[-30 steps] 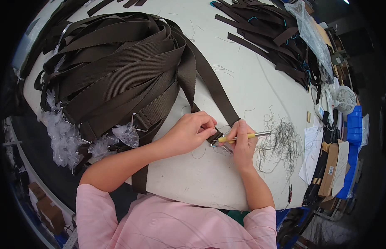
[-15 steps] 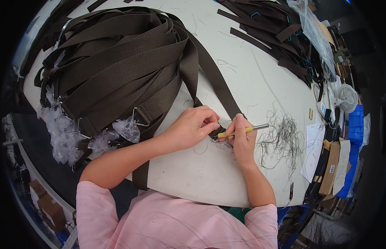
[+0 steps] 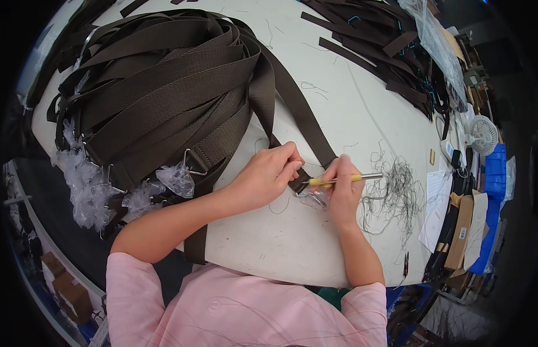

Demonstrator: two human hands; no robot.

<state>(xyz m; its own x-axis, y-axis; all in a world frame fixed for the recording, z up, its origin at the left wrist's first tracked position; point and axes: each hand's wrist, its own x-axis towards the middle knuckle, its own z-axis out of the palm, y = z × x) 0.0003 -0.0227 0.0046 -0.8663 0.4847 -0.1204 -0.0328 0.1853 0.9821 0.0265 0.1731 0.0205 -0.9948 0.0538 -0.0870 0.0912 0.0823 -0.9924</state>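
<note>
Near the middle of the table lies the end of a dark brown webbing strap (image 3: 298,181), with a metal ring (image 3: 302,195) and a clear plastic wrapping (image 3: 320,199) at its tip. My left hand (image 3: 273,176) is closed in a pinch over this end; what its fingertips hold is too small to make out. In my right hand (image 3: 344,188) is a slim yellow-handled tool (image 3: 322,181) with a metal rod at its right end. Its left tip is beside the strap end. The strap's other stretch (image 3: 306,124) runs up to the pile from behind my right fingers.
A big pile of brown webbing straps (image 3: 170,87) with plastic-wrapped metal buckles (image 3: 193,162) fills the left. Loose thread (image 3: 396,194) lies tangled on the right, by small dark scissors (image 3: 406,265). More straps (image 3: 390,52), a white fan (image 3: 483,135) and a blue bin (image 3: 496,173) stand farther right.
My right hand has moved slightly right and up with the yellow-handled tool, baring more of the strap end. My left hand stays nearly in place, still pinched.
</note>
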